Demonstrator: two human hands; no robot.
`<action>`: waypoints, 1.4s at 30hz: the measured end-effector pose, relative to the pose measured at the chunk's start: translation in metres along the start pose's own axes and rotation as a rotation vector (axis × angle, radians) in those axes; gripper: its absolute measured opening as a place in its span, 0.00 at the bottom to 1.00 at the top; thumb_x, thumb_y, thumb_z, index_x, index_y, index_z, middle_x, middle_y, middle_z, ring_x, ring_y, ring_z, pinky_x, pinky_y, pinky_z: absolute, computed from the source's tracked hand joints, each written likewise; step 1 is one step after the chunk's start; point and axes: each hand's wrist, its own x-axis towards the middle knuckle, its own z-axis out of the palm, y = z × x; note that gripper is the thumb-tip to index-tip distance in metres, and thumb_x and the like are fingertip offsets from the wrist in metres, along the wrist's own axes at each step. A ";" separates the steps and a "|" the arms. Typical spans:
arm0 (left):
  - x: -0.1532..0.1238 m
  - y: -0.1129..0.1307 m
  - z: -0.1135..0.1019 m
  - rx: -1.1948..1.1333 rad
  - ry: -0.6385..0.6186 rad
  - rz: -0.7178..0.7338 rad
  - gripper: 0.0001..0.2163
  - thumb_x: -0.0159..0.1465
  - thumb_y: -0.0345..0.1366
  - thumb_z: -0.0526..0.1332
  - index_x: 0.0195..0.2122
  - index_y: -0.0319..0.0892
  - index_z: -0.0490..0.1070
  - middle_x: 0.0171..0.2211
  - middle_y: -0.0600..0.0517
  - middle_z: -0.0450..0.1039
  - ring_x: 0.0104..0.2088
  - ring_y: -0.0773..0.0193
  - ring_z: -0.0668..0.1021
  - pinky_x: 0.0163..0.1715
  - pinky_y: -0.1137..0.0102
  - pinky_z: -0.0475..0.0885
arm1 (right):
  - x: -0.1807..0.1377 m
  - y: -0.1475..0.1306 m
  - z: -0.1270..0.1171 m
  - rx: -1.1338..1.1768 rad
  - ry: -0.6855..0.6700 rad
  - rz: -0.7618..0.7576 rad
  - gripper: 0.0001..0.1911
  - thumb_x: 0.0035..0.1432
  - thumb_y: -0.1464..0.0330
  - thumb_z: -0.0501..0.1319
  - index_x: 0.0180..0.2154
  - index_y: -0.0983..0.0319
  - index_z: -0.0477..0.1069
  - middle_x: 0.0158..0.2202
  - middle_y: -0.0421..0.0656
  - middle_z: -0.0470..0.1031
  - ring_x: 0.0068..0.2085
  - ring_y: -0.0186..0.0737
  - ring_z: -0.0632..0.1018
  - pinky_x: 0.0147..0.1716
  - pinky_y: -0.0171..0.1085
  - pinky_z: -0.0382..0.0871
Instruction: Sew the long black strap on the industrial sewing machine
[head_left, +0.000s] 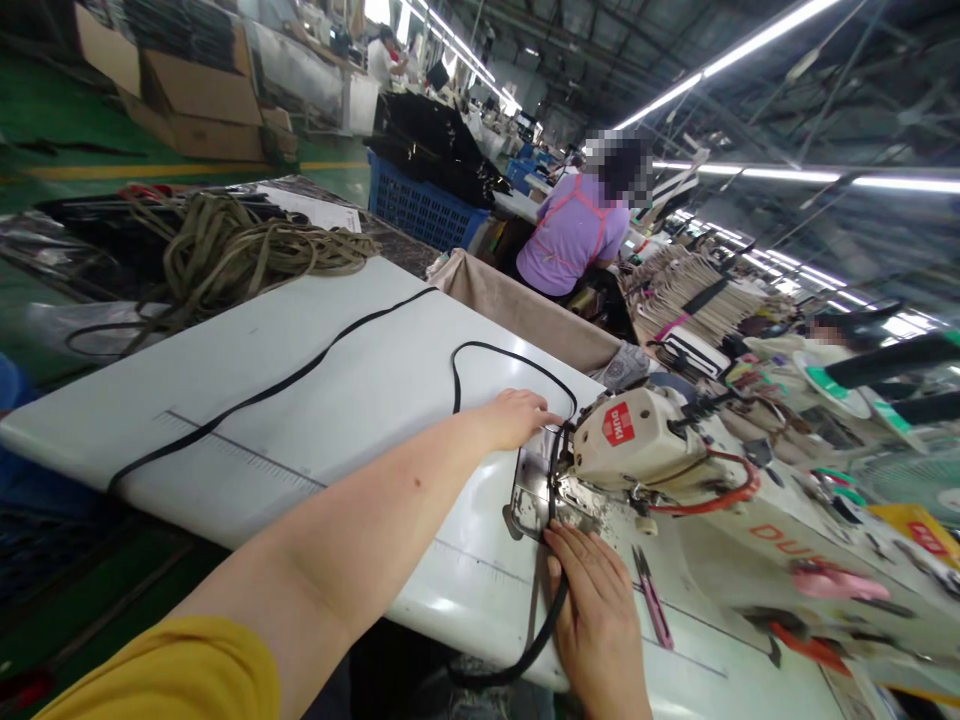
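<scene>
1. Head view, main thing: blk strap (553, 480) lies on the metal plate (531, 485) of the sewing mach. (622, 440), passing beside the mach. head. Btwn the hands its long axis runs nearly straight, away from the wearer. Nearer the wearer it bends L in a curve past the counter (360, 350) edge.
2. Beyond the plate, blk strap also shows as a loop on the counter, behind L hand. Another blk length (322, 355) runs diagonally across the L part, near edge to far edge. Can't tell if all 1 piece.
3. L hand (519, 418): at far end of plate, fingers bent, tips at or just beside strap; can't tell if clamped on it.
4. R hand (596, 605): at near end of plate, fingers close together, tips on strap; thumb grip partly hidden, can't tell if pinched.
5. Counts: 2 hands, 1 mach. at the hands, 1 pink-handled tool (655, 600) on counter R of R hand, tips pointing away from wearer.
6. Bkgd: 1 olive cord heap (225, 240) at far L, 1 blue crate (420, 200) w/ blk material, 1 open cardboard box (202, 110), 1 co-worker in purple (570, 240) seated beyond the counter.
</scene>
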 end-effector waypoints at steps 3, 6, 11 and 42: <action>0.000 0.001 0.002 0.023 -0.037 0.055 0.20 0.75 0.34 0.57 0.65 0.59 0.73 0.64 0.49 0.71 0.64 0.52 0.71 0.60 0.58 0.68 | 0.001 -0.002 -0.002 0.003 0.002 0.018 0.14 0.77 0.68 0.57 0.57 0.59 0.75 0.55 0.46 0.83 0.57 0.46 0.81 0.64 0.51 0.68; 0.000 0.004 0.004 0.039 -0.085 0.092 0.22 0.71 0.30 0.60 0.62 0.62 0.75 0.67 0.51 0.69 0.67 0.49 0.68 0.62 0.56 0.66 | 0.001 -0.003 -0.002 0.004 0.006 0.028 0.13 0.76 0.69 0.57 0.57 0.59 0.76 0.56 0.47 0.82 0.57 0.46 0.81 0.64 0.51 0.69; 0.001 0.004 0.008 0.040 -0.124 0.086 0.24 0.69 0.29 0.65 0.62 0.64 0.75 0.70 0.54 0.66 0.70 0.47 0.64 0.66 0.53 0.61 | 0.000 -0.002 -0.002 0.010 0.002 0.037 0.15 0.76 0.69 0.57 0.59 0.58 0.75 0.56 0.47 0.82 0.57 0.46 0.82 0.63 0.52 0.72; -0.008 -0.012 -0.005 0.111 0.062 -0.503 0.23 0.75 0.52 0.53 0.68 0.59 0.70 0.73 0.45 0.61 0.74 0.31 0.54 0.69 0.31 0.47 | -0.001 -0.003 -0.002 0.028 0.016 0.047 0.15 0.76 0.70 0.57 0.58 0.59 0.76 0.55 0.47 0.83 0.56 0.47 0.82 0.62 0.52 0.74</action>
